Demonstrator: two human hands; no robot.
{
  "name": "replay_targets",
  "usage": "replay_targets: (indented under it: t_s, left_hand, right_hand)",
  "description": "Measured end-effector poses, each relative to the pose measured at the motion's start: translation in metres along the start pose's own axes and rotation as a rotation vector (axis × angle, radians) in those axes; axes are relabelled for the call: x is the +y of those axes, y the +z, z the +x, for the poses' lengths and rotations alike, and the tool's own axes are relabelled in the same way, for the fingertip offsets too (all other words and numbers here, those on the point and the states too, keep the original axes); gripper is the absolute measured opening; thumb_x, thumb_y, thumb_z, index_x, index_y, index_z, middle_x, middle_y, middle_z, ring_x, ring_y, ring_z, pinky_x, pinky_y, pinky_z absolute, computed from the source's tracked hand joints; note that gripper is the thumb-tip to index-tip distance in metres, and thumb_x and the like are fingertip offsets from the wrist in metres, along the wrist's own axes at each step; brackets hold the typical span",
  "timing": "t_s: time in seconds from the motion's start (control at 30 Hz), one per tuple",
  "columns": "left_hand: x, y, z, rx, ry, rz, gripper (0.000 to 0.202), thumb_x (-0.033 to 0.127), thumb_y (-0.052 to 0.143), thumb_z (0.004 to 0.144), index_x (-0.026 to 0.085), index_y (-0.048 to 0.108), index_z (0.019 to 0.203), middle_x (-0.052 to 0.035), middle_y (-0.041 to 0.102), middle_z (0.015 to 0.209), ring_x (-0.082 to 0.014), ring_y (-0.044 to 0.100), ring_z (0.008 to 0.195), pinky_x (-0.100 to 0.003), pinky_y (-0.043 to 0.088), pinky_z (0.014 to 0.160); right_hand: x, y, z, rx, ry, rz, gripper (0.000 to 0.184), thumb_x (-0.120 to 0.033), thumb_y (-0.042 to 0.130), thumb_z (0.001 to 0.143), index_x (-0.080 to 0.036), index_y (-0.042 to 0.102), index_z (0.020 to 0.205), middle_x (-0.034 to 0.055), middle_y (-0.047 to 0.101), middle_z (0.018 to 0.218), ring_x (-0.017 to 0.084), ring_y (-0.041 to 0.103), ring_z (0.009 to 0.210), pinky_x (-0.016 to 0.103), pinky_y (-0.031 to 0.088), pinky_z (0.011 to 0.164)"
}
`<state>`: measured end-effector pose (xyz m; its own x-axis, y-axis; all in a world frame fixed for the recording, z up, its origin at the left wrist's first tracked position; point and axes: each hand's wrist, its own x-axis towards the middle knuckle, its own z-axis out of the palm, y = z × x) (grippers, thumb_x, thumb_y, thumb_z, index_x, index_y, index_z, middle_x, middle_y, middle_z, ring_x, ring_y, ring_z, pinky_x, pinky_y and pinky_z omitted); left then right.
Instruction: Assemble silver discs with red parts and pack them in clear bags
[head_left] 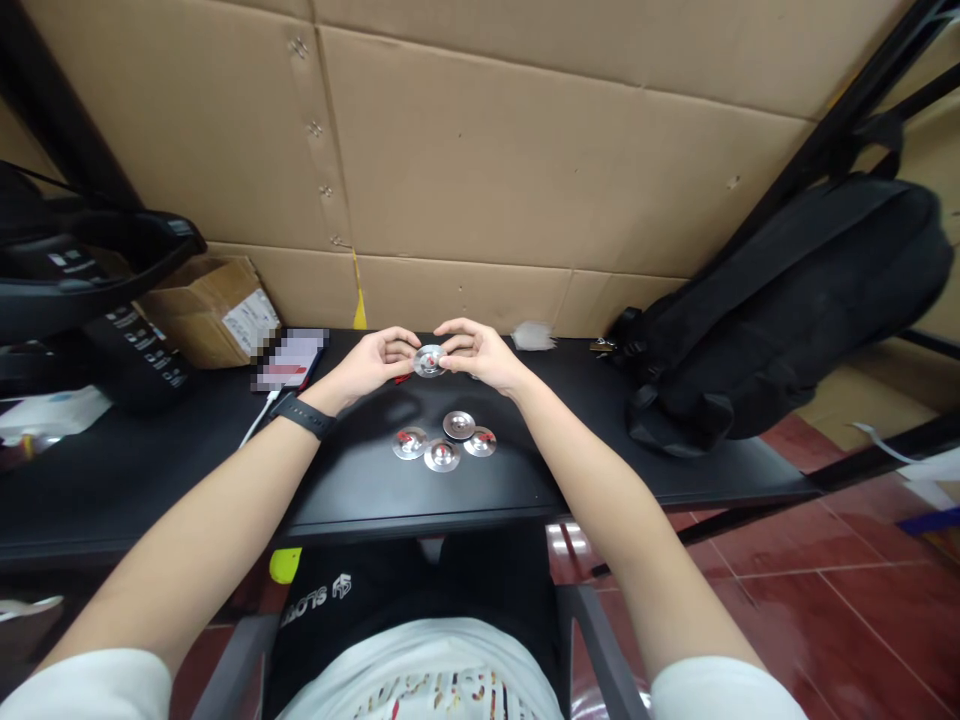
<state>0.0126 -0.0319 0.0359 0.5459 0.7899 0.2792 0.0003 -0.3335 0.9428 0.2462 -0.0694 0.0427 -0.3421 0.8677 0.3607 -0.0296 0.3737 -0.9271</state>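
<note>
Between my two hands, above the black table point(337, 500), is a small shiny metal disc point(428, 361) with a raised centre and a bit of red on it, like a finger cymbal. My left hand point(373, 364), with a dark band on its wrist, pinches the disc's left edge. On the other side, the thumb and fingers of my right hand point(480, 356) grip its right edge. Several similar discs lie nearer to me: one at the left point(409, 444), one at the front point(442, 456), one at the right point(481, 442) and one at the back point(458, 425), partly overlapping. Red bits show on some.
A phone point(292, 360) with a white cable lies left of my hands, beside an open cardboard box point(214, 310). A black backpack point(787, 300) stands at the right. Clear plastic point(533, 336) lies at the back, against the cardboard wall point(487, 150).
</note>
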Motion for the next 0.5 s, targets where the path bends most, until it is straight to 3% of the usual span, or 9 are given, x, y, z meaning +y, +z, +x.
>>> replay_targets:
  t_s: [0.2, 0.5]
  left_hand:
    - [0.003, 0.01, -0.005, -0.154, -0.03, -0.016, 0.051, 0.046, 0.087, 0.075, 0.015, 0.067, 0.109, -0.0099, 0.079, 0.097, -0.0216, 0.076, 0.093, -0.032, 0.058, 0.085]
    - [0.0, 0.016, -0.005, -0.039, 0.01, -0.123, 0.048, 0.041, 0.093, 0.068, 0.016, 0.069, 0.102, -0.0082, 0.079, 0.097, -0.0199, 0.075, 0.088, -0.032, 0.059, 0.086]
  right_hand:
    - [-0.002, 0.001, -0.002, -0.026, 0.021, 0.023, 0.052, -0.034, 0.092, 0.068, -0.021, 0.067, 0.113, 0.002, 0.079, 0.092, 0.017, 0.074, 0.081, 0.032, 0.061, 0.08]
    - [-0.009, 0.002, -0.001, -0.022, 0.014, 0.033, 0.05, -0.032, 0.093, 0.066, -0.02, 0.071, 0.108, 0.0025, 0.08, 0.09, 0.018, 0.075, 0.082, 0.032, 0.061, 0.082]
